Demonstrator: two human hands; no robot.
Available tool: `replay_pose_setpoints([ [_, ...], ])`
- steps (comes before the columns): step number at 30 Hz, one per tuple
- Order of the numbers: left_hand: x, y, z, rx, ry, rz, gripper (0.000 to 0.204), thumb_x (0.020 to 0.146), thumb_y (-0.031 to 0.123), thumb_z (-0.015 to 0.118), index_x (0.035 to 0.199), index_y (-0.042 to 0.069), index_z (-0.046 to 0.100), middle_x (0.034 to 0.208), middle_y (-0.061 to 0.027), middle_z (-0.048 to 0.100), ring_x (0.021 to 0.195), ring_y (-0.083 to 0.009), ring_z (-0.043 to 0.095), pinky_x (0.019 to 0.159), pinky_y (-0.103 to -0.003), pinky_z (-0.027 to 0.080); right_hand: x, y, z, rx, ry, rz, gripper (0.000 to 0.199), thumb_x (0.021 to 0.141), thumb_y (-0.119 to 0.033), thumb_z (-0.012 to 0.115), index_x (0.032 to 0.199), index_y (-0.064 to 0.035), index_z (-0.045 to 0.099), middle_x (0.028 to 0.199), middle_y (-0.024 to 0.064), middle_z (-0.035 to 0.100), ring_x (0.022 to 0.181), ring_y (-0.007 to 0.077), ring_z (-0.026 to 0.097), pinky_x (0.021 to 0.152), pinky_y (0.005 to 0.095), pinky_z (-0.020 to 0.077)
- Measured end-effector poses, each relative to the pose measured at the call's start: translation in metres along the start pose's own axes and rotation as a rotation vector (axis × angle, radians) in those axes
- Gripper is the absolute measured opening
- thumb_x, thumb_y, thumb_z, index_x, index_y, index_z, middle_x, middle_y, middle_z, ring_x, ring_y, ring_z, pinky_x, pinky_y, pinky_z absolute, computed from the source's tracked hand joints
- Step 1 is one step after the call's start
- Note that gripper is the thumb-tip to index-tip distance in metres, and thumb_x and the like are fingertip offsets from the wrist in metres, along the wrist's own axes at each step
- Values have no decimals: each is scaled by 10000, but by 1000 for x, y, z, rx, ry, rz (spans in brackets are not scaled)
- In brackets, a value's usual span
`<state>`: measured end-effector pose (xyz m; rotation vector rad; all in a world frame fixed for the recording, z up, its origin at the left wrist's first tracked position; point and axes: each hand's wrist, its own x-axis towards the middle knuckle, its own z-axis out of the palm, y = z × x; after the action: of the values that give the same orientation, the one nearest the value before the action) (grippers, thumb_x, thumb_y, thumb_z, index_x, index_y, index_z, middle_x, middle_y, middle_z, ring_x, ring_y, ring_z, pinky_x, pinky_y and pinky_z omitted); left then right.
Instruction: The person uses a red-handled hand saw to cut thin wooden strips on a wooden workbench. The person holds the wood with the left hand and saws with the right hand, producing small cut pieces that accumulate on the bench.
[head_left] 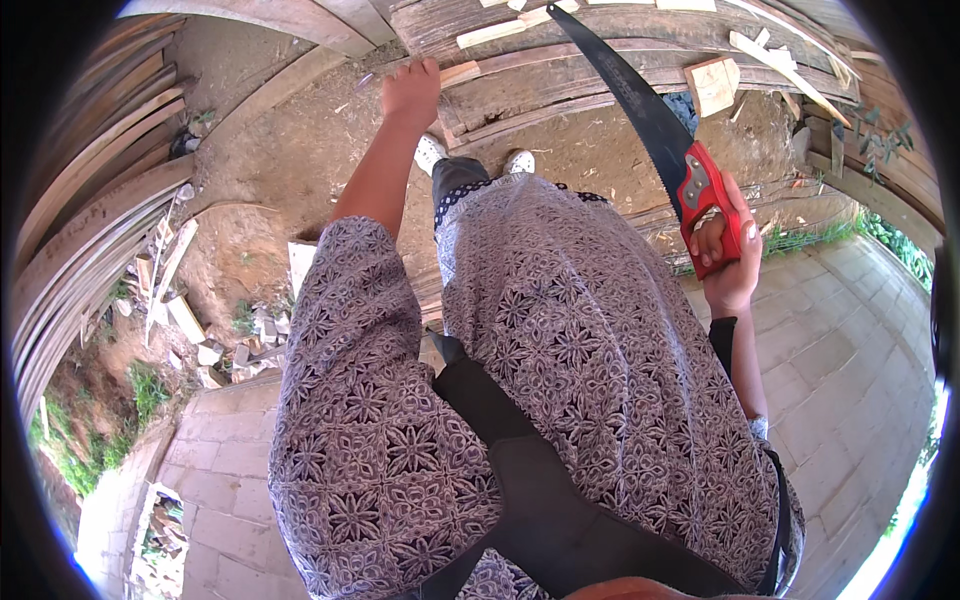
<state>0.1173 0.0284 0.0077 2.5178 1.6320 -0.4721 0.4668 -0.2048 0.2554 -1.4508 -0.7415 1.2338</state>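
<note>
My right hand [728, 262] grips the red handle of a hand saw [640, 105]; its dark toothed blade points up and left over a stack of long wooden planks [560, 85]. My left hand [410, 92] reaches forward and rests its fingers on the near edge of a plank in that stack. My patterned shirt fills the middle of the view, and my two light shoes [430, 152] stand on bare soil just below the planks.
More long planks [90, 200] curve along the left side. Small offcut blocks [712, 84] lie on the stack, with broken pieces [190, 320] scattered on the soil at left. Paved blocks [850, 340] cover the ground at right and lower left.
</note>
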Motion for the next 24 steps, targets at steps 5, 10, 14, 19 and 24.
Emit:
replay_pose_setpoints([
  [5,21,7,9,-60,-108,-12,422,876,90,658,1226,2,440,1185,-203,653,1117,-363,657,867,-470,568,-6,-1,3,1,21,-8,829,977,-542,515,1475,108,386,556,-47,351,486,67,366,509,246,382],
  [10,23,0,29,-96,-121,-33,384,882,103,669,1167,3,432,1164,-237,653,1108,-380,659,890,-475,563,-11,7,3,15,53,3,814,972,-542,523,1467,94,414,551,-48,352,479,66,360,504,245,377],
  [14,8,-21,30,-82,-125,-43,407,878,119,683,1179,13,430,1151,-244,657,1094,-398,661,908,-471,558,-14,13,1,39,35,7,801,970,-541,528,1466,80,428,553,-48,360,479,62,356,496,245,368],
  [19,-12,-39,26,-106,-109,-63,357,928,108,604,1225,16,430,1080,-254,675,1044,-411,676,887,-489,565,-14,15,0,44,24,20,808,961,-536,538,1475,76,419,560,-44,385,482,64,375,483,230,345],
  [24,-10,-36,36,-42,-133,-46,234,983,85,480,1208,22,458,1086,-266,673,1005,-412,690,839,-490,580,-15,12,8,21,26,31,811,952,-524,541,1483,75,409,567,-35,406,483,68,395,476,223,335],
])
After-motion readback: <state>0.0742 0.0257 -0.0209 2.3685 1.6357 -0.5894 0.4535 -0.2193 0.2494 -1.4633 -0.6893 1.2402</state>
